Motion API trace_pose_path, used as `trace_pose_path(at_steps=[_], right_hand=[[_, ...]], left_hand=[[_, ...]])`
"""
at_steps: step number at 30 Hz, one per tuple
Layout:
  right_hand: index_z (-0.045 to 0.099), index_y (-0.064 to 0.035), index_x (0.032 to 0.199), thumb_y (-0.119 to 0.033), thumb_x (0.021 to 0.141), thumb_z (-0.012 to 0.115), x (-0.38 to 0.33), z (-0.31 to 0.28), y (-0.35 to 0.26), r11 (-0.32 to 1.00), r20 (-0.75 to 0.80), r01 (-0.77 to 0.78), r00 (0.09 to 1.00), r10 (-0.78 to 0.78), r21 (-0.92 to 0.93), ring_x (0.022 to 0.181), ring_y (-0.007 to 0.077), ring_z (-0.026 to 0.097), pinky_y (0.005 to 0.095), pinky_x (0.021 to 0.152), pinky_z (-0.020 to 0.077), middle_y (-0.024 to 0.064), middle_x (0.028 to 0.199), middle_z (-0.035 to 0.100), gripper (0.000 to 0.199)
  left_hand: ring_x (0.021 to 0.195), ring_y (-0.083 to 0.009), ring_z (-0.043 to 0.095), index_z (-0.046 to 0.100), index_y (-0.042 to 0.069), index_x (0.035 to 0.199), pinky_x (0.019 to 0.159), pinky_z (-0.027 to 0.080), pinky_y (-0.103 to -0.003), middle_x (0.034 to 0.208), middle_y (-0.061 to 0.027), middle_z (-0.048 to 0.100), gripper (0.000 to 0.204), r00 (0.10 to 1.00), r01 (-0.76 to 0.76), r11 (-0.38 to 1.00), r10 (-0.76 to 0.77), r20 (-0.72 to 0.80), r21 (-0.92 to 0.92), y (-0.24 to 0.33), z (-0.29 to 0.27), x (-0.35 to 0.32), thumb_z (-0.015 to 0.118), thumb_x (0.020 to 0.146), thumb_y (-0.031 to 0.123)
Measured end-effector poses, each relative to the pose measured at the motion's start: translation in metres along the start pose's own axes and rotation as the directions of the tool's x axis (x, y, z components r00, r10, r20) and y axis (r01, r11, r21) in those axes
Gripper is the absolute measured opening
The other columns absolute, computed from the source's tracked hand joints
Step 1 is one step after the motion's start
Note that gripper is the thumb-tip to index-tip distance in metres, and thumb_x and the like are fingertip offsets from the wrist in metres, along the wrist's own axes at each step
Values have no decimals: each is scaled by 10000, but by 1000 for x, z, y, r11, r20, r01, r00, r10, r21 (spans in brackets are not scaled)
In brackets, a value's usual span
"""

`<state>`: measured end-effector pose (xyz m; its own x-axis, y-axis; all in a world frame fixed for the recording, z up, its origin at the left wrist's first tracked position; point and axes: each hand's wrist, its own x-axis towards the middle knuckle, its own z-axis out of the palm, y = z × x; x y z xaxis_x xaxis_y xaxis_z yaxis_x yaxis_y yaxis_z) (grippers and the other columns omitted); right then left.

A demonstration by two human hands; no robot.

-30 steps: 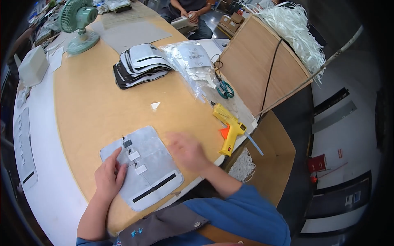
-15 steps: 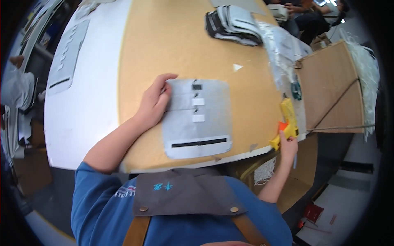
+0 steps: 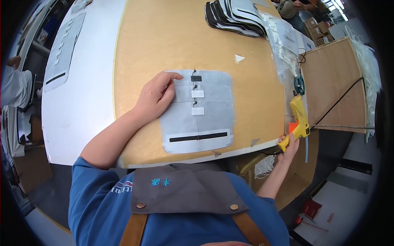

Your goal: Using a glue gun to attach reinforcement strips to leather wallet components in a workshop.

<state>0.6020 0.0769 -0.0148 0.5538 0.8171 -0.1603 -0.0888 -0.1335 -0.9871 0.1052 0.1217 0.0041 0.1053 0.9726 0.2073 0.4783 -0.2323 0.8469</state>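
A light grey fabric panel (image 3: 213, 119) with rounded corners lies flat on the tan tabletop in front of me. Down its middle run a dark hook-and-loop patch (image 3: 196, 78) and two white tabs (image 3: 198, 94); a black strip (image 3: 199, 137) crosses its near end. My left hand (image 3: 156, 96) rests over the panel's upper left edge, fingers loosely bent and index finger reaching onto the fabric. At the table's right edge my right hand (image 3: 290, 147) is closed round the handle of a yellow hot glue gun (image 3: 301, 117) with an orange trigger. Its nozzle points away from me.
A stack of grey, black-edged panels (image 3: 236, 18) lies at the far right. Beside it are clear plastic bags (image 3: 281, 39) and green-handled scissors (image 3: 299, 85). A wooden board (image 3: 334, 86) stands to the right, crossed by a black cord. Another long panel (image 3: 65, 49) lies on the white surface at left.
The whole view has shifted slightly. My right hand and the glue gun have moved a little to the right. My left hand stays at the panel's edge, its index finger slightly farther over the fabric.
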Motion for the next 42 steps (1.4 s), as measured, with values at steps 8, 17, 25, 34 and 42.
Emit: trace_pose_path(at_steps=[8, 17, 25, 34, 42], right_hand=[[353, -26, 1426, -79, 874, 593, -21, 29, -32, 878, 46, 413, 899, -436, 244, 751, 171, 595, 286, 683, 532, 187, 1261, 547, 605], [419, 31, 1384, -238, 852, 628, -48, 123, -58, 989, 619, 43, 776, -121, 139, 1120, 308, 599, 361, 848, 534, 223, 1317, 535, 631], [480, 50, 1309, -218, 899, 585, -77, 180, -67, 994, 813, -25, 574, 101, -106, 1046, 333, 644, 412, 886, 510, 196, 1132, 633, 501], [440, 48, 1356, -101, 917, 590, -69, 193, -56, 979, 857, -106, 473, 203, -174, 1073, 309, 629, 441, 960, 489, 194, 1166, 627, 487], [433, 52, 1360, -83, 923, 574, -68, 196, -58, 974, 859, -96, 459, 225, -204, 1061, 316, 633, 441, 953, 494, 201, 1165, 628, 479]], left_hand=[[640, -160, 546, 622, 74, 1100, 596, 462, -294, 861, -72, 568, 197, 1000, -23, 997, 22, 15, 77, 5, 3, 1, 553, 919, 38], [648, -176, 554, 688, 110, 997, 579, 442, -300, 807, -24, 592, 166, 959, -228, 865, 279, -52, 446, -4, -5, 4, 651, 846, 53], [686, -181, 546, 692, 165, 1100, 595, 461, -313, 793, 0, 564, 308, 986, -135, 861, 167, -22, 491, -7, -4, 5, 755, 803, 218], [716, -176, 582, 692, 174, 1101, 615, 485, -306, 811, -1, 573, 321, 987, -130, 864, 161, -22, 487, -11, -3, 5, 765, 793, 224], [713, -178, 584, 691, 170, 1100, 610, 486, -303, 810, -2, 576, 328, 988, -123, 869, 152, -22, 479, -11, -3, 6, 770, 785, 221]])
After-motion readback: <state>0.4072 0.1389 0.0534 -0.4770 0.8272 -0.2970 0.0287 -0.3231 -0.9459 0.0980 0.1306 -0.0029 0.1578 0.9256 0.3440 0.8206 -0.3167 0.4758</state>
